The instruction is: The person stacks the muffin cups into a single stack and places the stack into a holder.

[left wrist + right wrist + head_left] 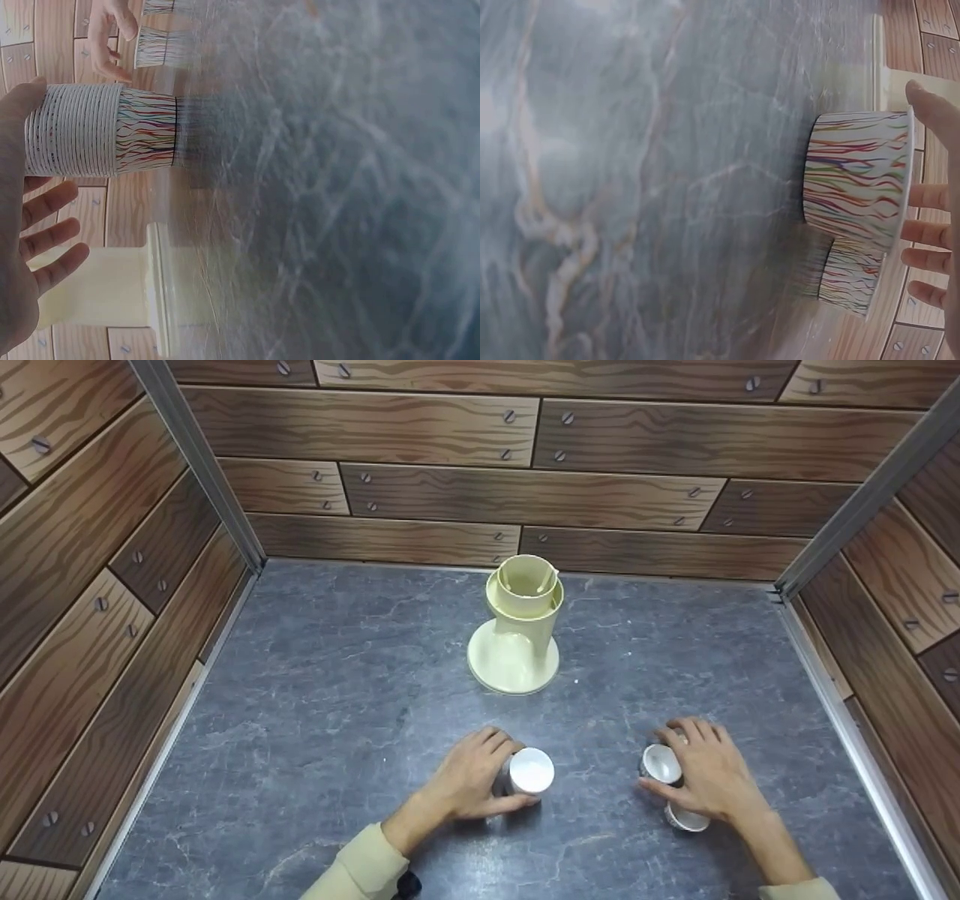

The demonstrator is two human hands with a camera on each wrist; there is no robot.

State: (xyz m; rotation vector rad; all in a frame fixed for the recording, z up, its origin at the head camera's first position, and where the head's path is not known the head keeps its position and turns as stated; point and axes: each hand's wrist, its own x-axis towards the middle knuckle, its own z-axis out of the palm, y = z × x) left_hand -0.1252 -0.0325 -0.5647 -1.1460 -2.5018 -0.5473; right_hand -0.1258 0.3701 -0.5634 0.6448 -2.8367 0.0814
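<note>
My left hand grips an upside-down stack of nested white paper cups between thumb and a finger. The stack rests on the table, and its lowest visible cup shows thin coloured wavy lines. Three other fingers stick out loosely past it. My right hand hovers with spread fingers over two upright paper cups of the same pattern. One cup lies between its thumb and forefinger; the other cup stands closer to me, partly under the palm in the head view. I see no firm hold on either.
A pale yellow plastic stand with a round base and an upright tube stands toward the back middle. The grey marbled table is bounded by wood-print walls at the back, left and right, with metal edges.
</note>
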